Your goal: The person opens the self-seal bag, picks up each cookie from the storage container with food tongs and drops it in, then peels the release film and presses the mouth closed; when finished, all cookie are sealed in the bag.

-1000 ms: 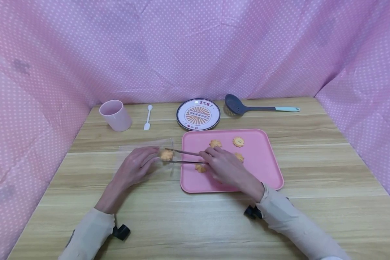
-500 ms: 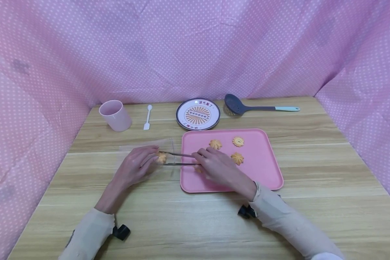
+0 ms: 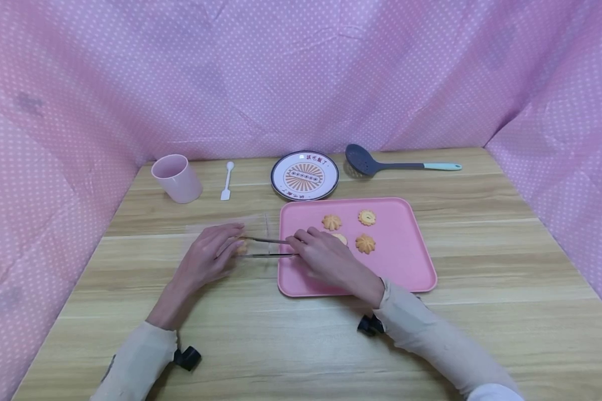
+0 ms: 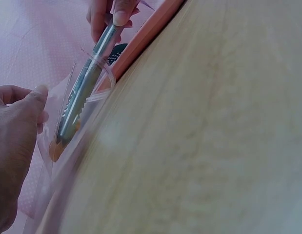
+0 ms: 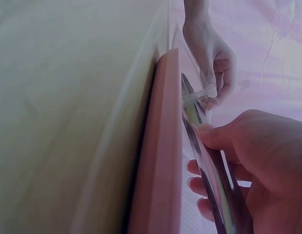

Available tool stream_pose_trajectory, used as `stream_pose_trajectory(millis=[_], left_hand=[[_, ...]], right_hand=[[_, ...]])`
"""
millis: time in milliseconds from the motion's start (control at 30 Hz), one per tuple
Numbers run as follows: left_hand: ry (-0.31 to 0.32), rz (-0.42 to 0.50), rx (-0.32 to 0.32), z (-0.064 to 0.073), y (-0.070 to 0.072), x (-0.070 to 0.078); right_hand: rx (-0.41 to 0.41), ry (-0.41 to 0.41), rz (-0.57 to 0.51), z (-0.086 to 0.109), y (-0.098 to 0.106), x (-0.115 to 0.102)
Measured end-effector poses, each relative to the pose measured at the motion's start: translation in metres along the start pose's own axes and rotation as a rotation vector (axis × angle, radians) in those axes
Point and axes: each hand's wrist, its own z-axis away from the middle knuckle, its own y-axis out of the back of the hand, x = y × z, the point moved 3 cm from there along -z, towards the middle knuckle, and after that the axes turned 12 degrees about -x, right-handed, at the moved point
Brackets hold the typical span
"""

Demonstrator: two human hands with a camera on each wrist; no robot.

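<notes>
My right hand (image 3: 326, 257) comes first, thumb and fingers clamped on the metal tongs (image 4: 84, 95); too hard a squeeze could crack what sits at their tips, too slack a one could drop it early. Level with it, my left hand (image 3: 208, 255) pinches the clear plastic bag (image 3: 255, 224), thumb and fingers together. If that pinch eased, the mouth could sag and catch the tongs' teeth, so pulling back might drag the bag along. The cookie (image 4: 55, 150) is inside the bag at the tongs' tips, mostly hidden from the head view by my left fingers; I can't tell how firmly it is gripped.

Just beside the bag's mouth lies the pink tray (image 3: 401, 275), under my right hand, and a dropped wrist could shove it. The half-hidden biscuit (image 3: 340, 238) behind my knuckles seems easiest to knock; the star-piped biscuit (image 3: 365, 243) has more room. Beyond, a shoved tray could bump the printed plate (image 3: 305, 177). The slotted ladle (image 3: 362, 160) looks safely apart.
</notes>
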Motion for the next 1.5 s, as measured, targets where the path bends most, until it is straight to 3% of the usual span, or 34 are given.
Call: stream_pose_trajectory(millis=[500, 767, 1233, 1500], left_hand=[[-0.016, 0.019, 0.013, -0.002, 0.000, 0.000], [-0.025, 0.004, 0.014, -0.002, 0.000, 0.000], [-0.022, -0.003, 0.020, -0.001, -0.001, 0.000], [-0.008, 0.000, 0.008, -0.002, 0.000, 0.000]], right_hand=[[0.016, 0.011, -0.037, -0.007, -0.001, -0.004], [0.010, -0.021, -0.034, -0.002, 0.000, -0.001], [0.019, -0.096, -0.135, 0.035, 0.006, 0.022], [0.017, -0.178, -0.124, 0.059, 0.010, 0.040]])
